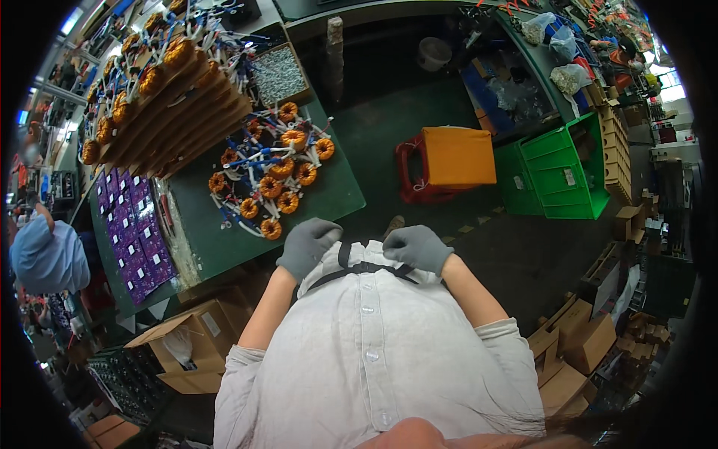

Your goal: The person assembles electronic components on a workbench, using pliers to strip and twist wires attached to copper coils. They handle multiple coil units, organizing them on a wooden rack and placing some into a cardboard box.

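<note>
My left hand (308, 248), in a grey knitted glove, is closed at the lower front of my light shirt (366, 322), its curled fingers at the cloth. Across the waist from it, my right hand (420, 249) wears the same kind of glove and is also closed at the hem. Between the hands the shirt's lower edge bunches up, and a black strap (365, 267) crosses it. The fingertips are partly hidden. Ahead of my left hand, a loose pile of orange wire-wound ring coils (281, 168) with blue and white leads lies on the green table (336, 187).
Stacked brown boards (187, 112) carry more coils at the left, beside a box of small metal parts (278, 75). Purple labelled packs (133, 232) line the table's left side. An orange-topped red stool (458, 156) and green crates (557, 168) stand ahead right. Another person (48, 251) works far left.
</note>
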The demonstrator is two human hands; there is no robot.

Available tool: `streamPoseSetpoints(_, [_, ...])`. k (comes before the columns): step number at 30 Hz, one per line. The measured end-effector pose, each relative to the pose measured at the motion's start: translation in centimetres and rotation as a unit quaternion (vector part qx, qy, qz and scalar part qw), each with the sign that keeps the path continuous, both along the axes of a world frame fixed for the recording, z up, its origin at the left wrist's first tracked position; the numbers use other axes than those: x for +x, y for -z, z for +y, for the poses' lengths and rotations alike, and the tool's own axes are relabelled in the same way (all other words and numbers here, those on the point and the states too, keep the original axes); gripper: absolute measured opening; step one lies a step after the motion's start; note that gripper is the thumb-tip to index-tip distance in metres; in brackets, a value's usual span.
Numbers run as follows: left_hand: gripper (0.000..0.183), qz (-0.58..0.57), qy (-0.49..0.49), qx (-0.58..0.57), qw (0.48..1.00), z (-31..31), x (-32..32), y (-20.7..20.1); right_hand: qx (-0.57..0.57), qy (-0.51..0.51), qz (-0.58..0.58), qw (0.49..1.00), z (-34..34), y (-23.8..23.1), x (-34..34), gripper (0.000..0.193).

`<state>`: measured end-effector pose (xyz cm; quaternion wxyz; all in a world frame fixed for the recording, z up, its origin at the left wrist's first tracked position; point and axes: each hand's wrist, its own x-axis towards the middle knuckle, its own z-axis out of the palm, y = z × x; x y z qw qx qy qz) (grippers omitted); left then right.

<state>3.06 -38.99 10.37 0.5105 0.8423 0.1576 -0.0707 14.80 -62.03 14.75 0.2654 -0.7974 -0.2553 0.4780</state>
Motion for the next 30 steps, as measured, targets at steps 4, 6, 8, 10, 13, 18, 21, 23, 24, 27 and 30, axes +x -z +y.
streamPoseSetpoints(4, [0.018,0.077,0.071,-0.022,0.994,-6.1,4.5,-1.3,-0.055,-0.090,-0.042,0.994,-4.7,-0.2,2.7,0.030])
streamPoseSetpoints(6, [0.019,0.090,0.125,-0.028,0.988,-8.7,6.9,-1.4,-0.069,-0.093,-0.039,0.992,-7.2,-0.4,4.4,0.033])
streamPoseSetpoints(8, [0.020,0.056,0.209,-0.011,0.976,-11.4,9.2,-1.1,-0.093,-0.089,-0.052,0.990,-9.6,-1.5,6.2,0.035])
streamPoseSetpoints(10, [0.022,0.041,0.259,0.009,0.965,-13.8,11.5,-1.0,-0.119,-0.121,-0.084,0.982,-11.9,-1.3,7.4,0.038])
streamPoseSetpoints(13, [0.024,0.029,0.342,0.049,0.938,-17.0,15.0,-1.4,-0.163,-0.116,-0.100,0.975,-14.1,-1.5,9.2,0.037])
streamPoseSetpoints(18, [0.026,0.047,0.353,0.044,0.933,-18.8,18.6,1.2,-0.114,-0.086,-0.173,0.975,-16.3,1.3,11.4,0.027])
streamPoseSetpoints(21, [0.027,0.072,0.353,-0.017,0.933,-18.8,21.6,1.2,-0.073,-0.045,-0.197,0.977,-17.1,2.5,12.9,0.027])
streamPoseSetpoints(23, [0.028,0.076,0.388,-0.068,0.916,-19.3,24.7,1.5,-0.040,-0.014,-0.208,0.977,-18.0,2.7,14.7,0.029])
streamPoseSetpoints(24, [0.031,0.101,0.399,-0.054,0.910,-19.8,26.2,1.6,-0.058,-0.005,-0.213,0.975,-18.0,2.9,15.4,0.028])
streamPoseSetpoints(27, [0.039,0.159,0.423,-0.039,0.891,-21.5,31.1,1.6,-0.151,0.028,-0.210,0.966,-17.5,1.1,18.6,0.027])
streamPoseSetpoints(30, [0.045,0.167,0.459,-0.031,0.872,-22.0,35.0,1.4,-0.288,-0.010,-0.119,0.950,-16.1,0.1,22.0,0.027])
